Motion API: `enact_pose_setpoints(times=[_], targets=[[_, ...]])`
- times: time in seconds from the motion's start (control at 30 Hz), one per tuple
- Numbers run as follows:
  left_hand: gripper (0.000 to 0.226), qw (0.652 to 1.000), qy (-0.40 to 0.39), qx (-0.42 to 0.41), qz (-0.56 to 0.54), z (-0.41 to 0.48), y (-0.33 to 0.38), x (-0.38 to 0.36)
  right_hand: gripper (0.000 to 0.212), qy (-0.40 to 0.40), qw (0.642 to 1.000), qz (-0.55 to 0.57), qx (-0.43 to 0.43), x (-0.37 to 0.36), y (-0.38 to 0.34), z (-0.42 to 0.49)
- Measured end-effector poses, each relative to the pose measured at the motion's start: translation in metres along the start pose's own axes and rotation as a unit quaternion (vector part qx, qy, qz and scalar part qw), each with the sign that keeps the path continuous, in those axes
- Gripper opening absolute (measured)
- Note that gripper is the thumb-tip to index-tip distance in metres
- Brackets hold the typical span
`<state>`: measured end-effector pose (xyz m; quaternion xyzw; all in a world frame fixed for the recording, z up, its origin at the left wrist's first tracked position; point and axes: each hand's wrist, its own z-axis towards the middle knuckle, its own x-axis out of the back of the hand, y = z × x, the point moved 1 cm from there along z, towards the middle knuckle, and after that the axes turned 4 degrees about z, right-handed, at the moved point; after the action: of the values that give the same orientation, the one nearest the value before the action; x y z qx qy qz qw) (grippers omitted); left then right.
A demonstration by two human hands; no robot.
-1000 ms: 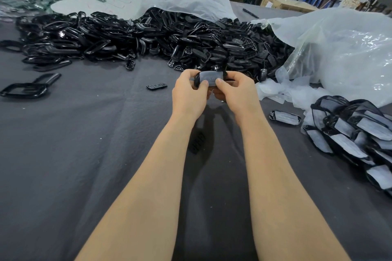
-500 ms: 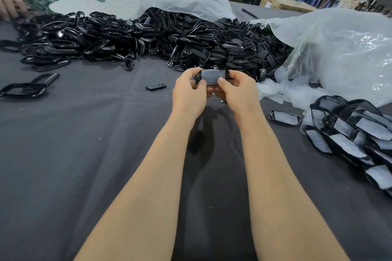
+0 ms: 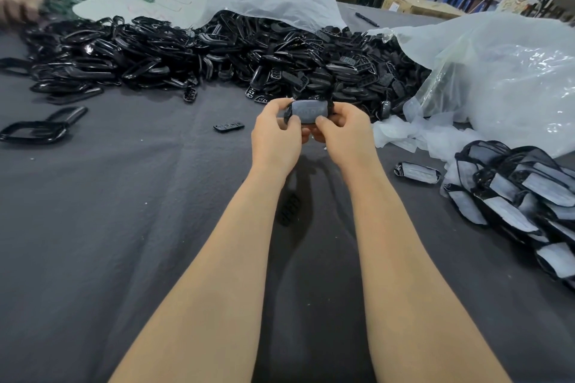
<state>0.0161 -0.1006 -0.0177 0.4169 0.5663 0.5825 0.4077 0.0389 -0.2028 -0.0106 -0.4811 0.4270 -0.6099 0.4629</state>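
Black shell (image 3: pixel 309 110) held in both hands above the grey cloth (image 3: pixel 124 227), just near of the parts heap (image 3: pixel 217 53); little change over the last second.

We noted that the left hand (image 3: pixel 275 137) and right hand (image 3: pixel 345 134) kept their places, fingers curled round the shell's two ends, thumbs pinching its near edge. Only the thumbs had shifted slightly, and the shell sat a touch higher. We judged the pressing or smoothing of its grey film to be still in hand, not finished. The shell's long axis ran left to right, about level, with the grey filmed face turned toward us and up. A finished-looking filmed stack (image 3: pixel 513 190) lay at near right. At far left another person's hand (image 3: pixel 18 0) had moved onto the heap.
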Motion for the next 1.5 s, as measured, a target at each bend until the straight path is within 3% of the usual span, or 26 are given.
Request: enact_pose_setpoints(times=[0.17, 0.4, 0.7, 0.93, 1.07, 1.27, 1.5], targets=[[0.022, 0.998, -0.010, -0.056, 0.040, -0.004, 0.002, -0.001, 0.024, 0.027, 0.998, 0.054, -0.024, 0.000, 0.002, 0.001], [0.027, 0.999, -0.022, -0.031, 0.031, -0.002, 0.000, 0.001, 0.009, 0.017, 0.996, 0.081, -0.032, 0.002, 0.000, -0.001], [0.029, 0.990, -0.046, -0.078, 0.108, -0.005, -0.002, -0.004, 0.007, -0.003, 1.000, -0.019, 0.011, 0.007, -0.005, -0.004], [0.020, 0.978, -0.059, -0.119, 0.161, -0.005, 0.000, -0.003, 0.013, -0.023, 1.000, 0.003, -0.006, 0.009, -0.004, -0.004], [0.019, 0.978, -0.061, -0.120, 0.162, -0.006, 0.000, -0.004, 0.016, -0.026, 0.996, 0.081, -0.036, 0.010, -0.005, -0.005], [0.028, 0.988, -0.060, -0.082, 0.120, -0.005, -0.001, -0.004, 0.026, -0.040, 0.992, 0.105, -0.059, 0.008, -0.004, -0.004], [0.028, 0.997, -0.055, -0.035, 0.044, -0.005, 0.000, -0.003, 0.015, 0.037, 0.976, 0.188, -0.106, 0.008, -0.003, -0.002]])
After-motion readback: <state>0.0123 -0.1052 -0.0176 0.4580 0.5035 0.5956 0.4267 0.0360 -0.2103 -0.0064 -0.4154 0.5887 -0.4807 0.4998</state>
